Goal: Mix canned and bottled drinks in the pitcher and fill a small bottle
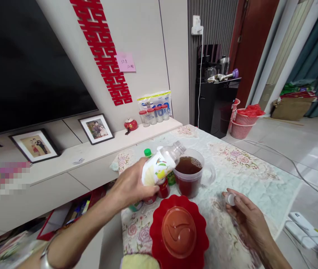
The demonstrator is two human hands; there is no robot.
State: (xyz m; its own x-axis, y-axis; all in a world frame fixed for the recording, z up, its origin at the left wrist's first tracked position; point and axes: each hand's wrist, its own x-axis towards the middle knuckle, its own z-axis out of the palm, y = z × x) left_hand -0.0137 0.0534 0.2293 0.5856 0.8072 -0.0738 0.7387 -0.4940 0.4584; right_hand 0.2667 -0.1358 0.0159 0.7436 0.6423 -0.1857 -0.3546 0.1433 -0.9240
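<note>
My left hand (pixel 132 183) is wrapped round a clear plastic bottle (pixel 159 164) with a white, lemon-patterned label. The bottle is tilted, its uncapped mouth over the rim of a clear plastic jug (pixel 188 186) that holds dark reddish-brown liquid. Whether anything flows from the mouth I cannot make out. To the right of the jug, my right hand (pixel 247 213) pinches a small white bottle cap (pixel 230 199) between thumb and fingers. Red cans (pixel 164 188) and a green-capped bottle (pixel 147 152) stand behind and below the left hand, partly hidden.
A red scalloped dish (pixel 159 231) with an orange-brown round piece (pixel 179 231) sits at the table's front. A folded yellow cloth (pixel 139 262) lies beside it. Floral cloth (pixel 231 153) covers the table. Glass jars (pixel 152 116) and picture frames (pixel 96 129) line the cabinet behind.
</note>
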